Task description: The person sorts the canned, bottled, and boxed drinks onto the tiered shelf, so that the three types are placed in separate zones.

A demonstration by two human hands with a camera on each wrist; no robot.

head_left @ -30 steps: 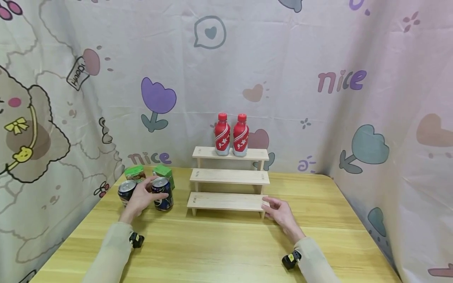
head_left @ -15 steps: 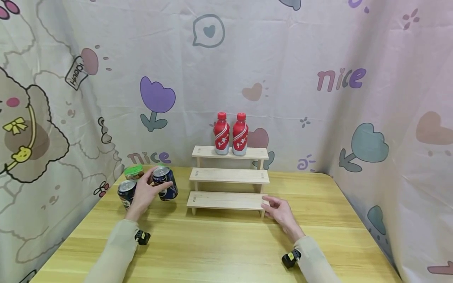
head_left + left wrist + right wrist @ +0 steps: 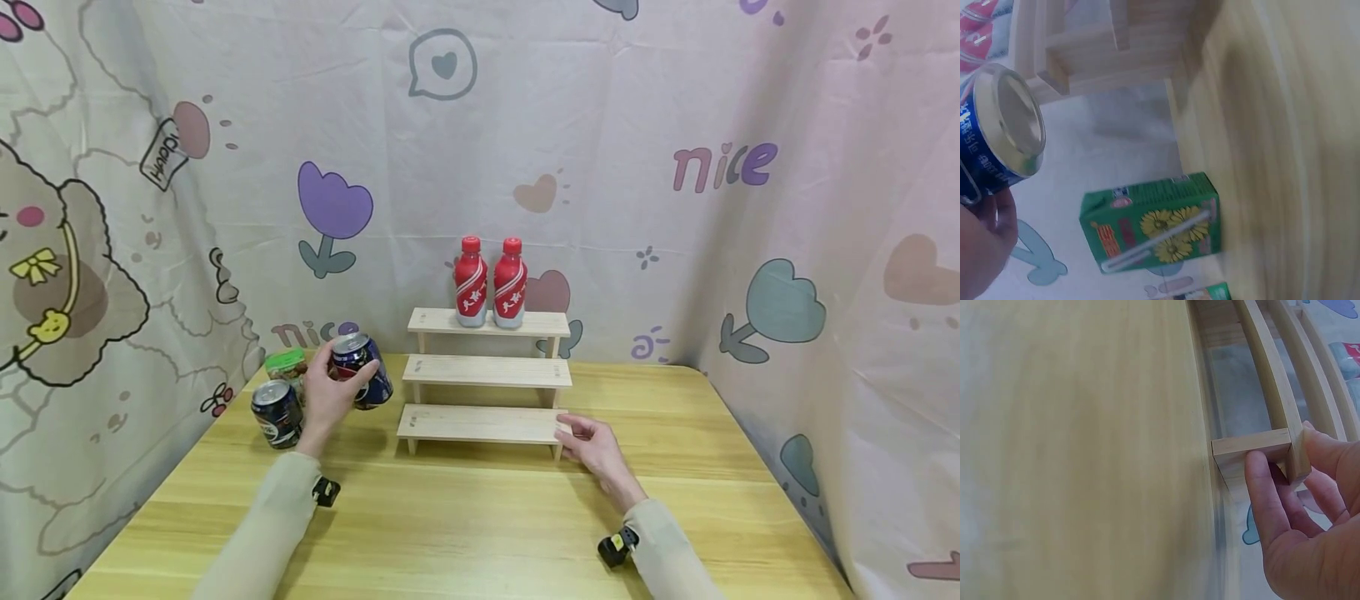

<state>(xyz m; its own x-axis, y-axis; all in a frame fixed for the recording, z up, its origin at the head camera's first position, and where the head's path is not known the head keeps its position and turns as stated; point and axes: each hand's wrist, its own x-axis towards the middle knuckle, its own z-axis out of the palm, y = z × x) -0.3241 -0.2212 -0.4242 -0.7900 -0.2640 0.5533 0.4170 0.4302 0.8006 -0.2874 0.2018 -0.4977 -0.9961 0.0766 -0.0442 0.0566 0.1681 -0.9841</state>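
My left hand (image 3: 327, 402) grips a dark blue soda can (image 3: 362, 371), tilted and lifted off the table. The can's metal base (image 3: 1019, 119) shows in the left wrist view. My right hand (image 3: 595, 454) holds the right end of the lowest step of a three-step wooden display rack (image 3: 480, 423). In the right wrist view, its fingers (image 3: 1266, 494) touch the step's end and leg. Two red bottles (image 3: 471, 283) stand upright on the top step. Another blue can (image 3: 277, 414) stands on the table, left of my left hand.
A green-topped carton (image 3: 286, 364) stands behind the standing can. A green drink carton (image 3: 1154, 225) with a straw and yellow flowers shows in the left wrist view; the held can and hand hide it from the head view. A patterned curtain (image 3: 615, 167) hangs behind the wooden table (image 3: 480, 525).
My left hand has lifted the blue can off the table and carried it up and slightly right, tilting it. My right hand stays on the rack's lowest step.
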